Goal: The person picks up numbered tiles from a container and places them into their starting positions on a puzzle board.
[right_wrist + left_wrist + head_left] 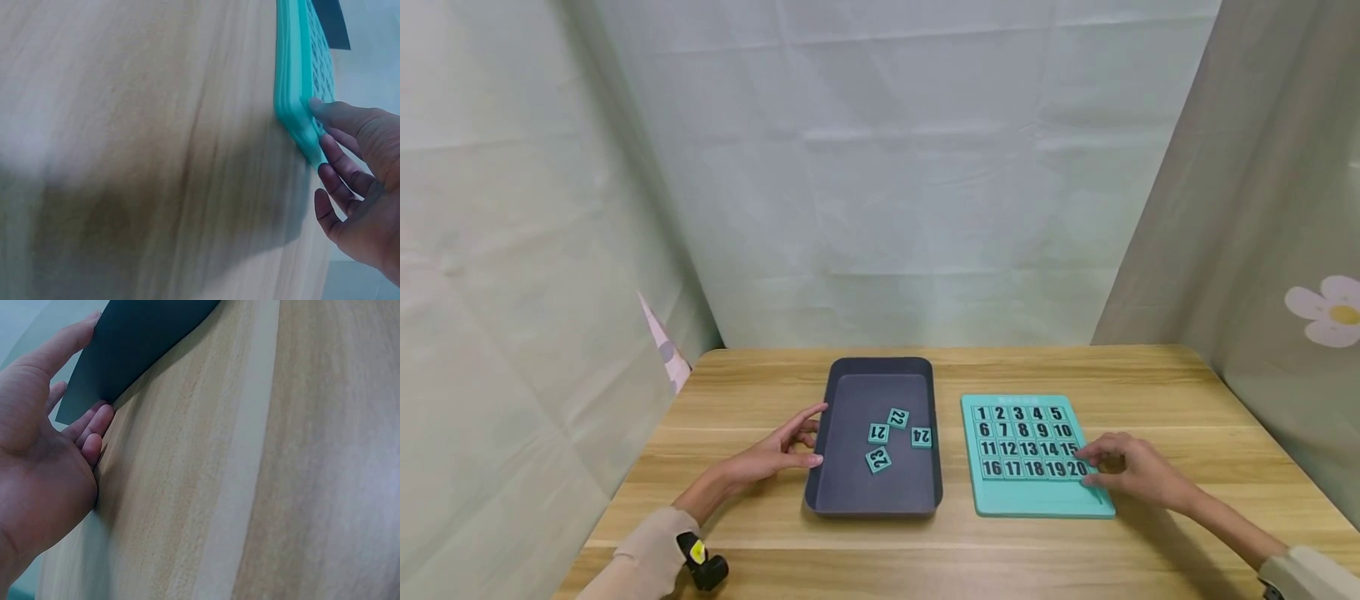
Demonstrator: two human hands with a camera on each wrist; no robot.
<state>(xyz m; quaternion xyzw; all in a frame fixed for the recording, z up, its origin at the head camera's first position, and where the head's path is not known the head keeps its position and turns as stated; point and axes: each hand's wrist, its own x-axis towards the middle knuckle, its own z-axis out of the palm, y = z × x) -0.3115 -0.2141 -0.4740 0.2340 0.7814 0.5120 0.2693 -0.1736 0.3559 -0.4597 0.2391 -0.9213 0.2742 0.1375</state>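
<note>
A dark grey tray (872,502) lies on the table, with loose teal number tiles in it: 21 (878,432), 22 (898,418), 23 (877,459) and 24 (921,437). My left hand (767,454) touches the tray's left rim with thumb and index finger spread; the left wrist view shows the other fingers loosely bent beside its wall. To the right is a teal number board (1037,500), its tiles 1 to 20 set in rows. At its right edge my right hand (1131,471) has thumb and index fingertips beside the 20 tile (1077,469). Nothing is visibly lifted.
The wooden table (760,533) carries the tray and board side by side, with a gap between them. Pale curtains (925,208) hang behind the table and at both sides. A black wrist device (703,562) sits by the left sleeve.
</note>
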